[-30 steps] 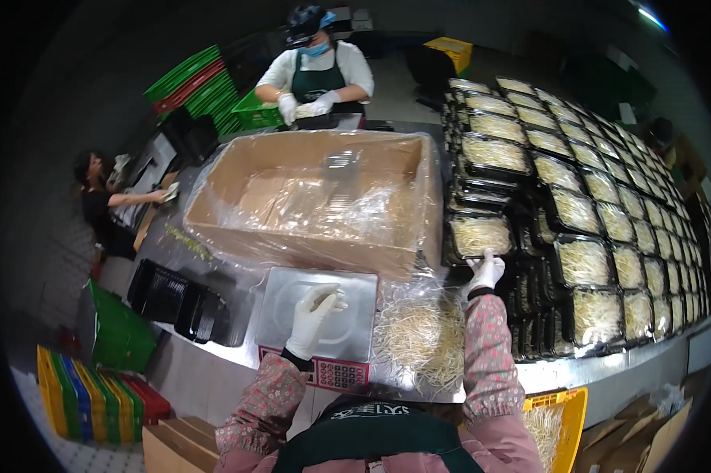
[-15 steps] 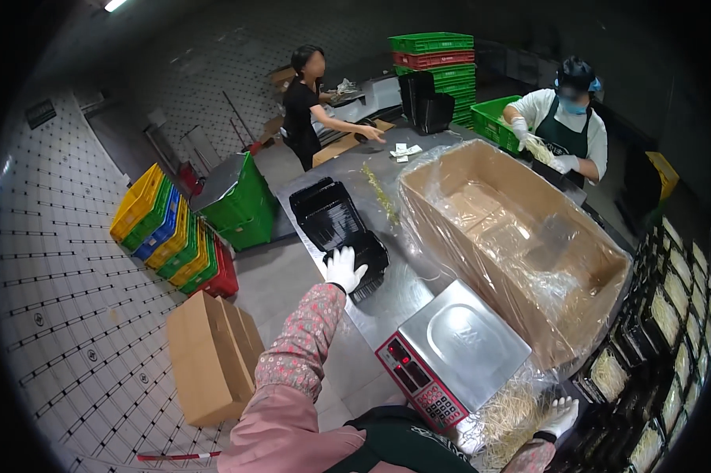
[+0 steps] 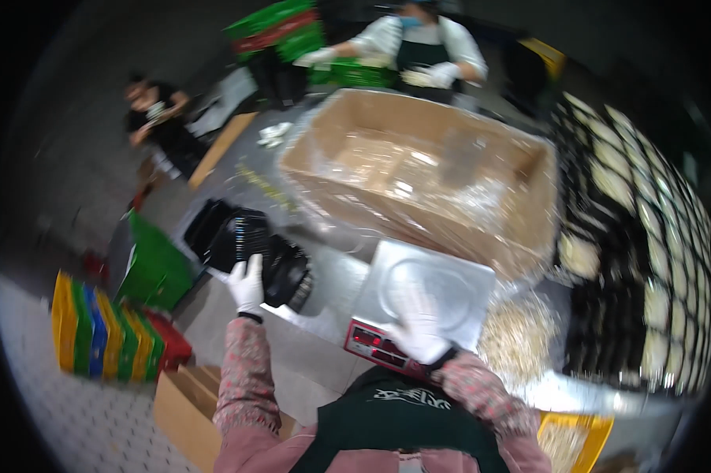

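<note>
1. Head view showed the left hand [image 3: 247, 285], in a white glove, closed on the edge of a black tray [image 3: 281, 266] at the stack of black trays [image 3: 233, 232] on the counter [image 3: 332, 288].
2. Half a second before, that hand had only reached the stack; now its grip had a tray, tilted and partly clear of the pile, so the pick-up looked to be under way.
3. Motion blur smeared the right hand [image 3: 420, 329], which lay over the near edge of the scale [image 3: 434, 288]; I could not tell whether it held anything.
4. A second earlier the right hand had been out by the filled trays [image 3: 655, 260] on the right; it had since come back to the scale, whose steel plate was bare.
5. Pale sprouts [image 3: 521, 339] lay heaped in clear plastic just right of the scale, and the big plastic-lined cardboard box [image 3: 418, 173] stood behind it.
6. Two other people worked at the far side.
</note>
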`<act>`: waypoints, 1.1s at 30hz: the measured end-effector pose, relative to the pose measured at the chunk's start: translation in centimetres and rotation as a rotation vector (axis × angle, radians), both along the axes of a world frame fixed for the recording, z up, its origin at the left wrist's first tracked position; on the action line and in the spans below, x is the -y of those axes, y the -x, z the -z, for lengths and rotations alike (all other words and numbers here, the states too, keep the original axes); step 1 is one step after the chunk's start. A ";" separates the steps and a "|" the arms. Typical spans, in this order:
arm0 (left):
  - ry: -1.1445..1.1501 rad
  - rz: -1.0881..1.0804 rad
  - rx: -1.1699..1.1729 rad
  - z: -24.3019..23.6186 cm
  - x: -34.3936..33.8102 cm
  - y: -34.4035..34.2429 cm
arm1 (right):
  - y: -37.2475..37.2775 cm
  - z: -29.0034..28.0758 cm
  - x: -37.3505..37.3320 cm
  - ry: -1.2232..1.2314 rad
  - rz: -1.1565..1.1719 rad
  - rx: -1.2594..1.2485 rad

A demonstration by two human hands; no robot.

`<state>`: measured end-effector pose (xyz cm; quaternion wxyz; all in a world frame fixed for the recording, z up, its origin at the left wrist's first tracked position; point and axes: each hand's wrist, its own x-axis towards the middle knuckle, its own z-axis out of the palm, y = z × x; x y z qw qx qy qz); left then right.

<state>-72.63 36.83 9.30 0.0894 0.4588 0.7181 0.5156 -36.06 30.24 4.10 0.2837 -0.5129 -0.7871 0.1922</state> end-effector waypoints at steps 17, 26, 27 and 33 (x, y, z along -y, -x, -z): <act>-0.157 1.618 -0.111 2.6 1.9 -43.3 | -8.7 2.7 9.2 0.394 0.663 0.322; -0.219 1.871 -0.800 9.0 2.2 -52.9 | -15.3 0.0 34.2 -0.034 1.234 -0.069; -0.354 1.826 -0.780 7.0 3.4 -53.2 | -15.6 -0.1 38.3 -0.057 1.408 -0.113; -0.051 2.265 -0.272 0.8 19.0 -58.1 | -21.8 5.4 59.8 0.295 2.058 -0.110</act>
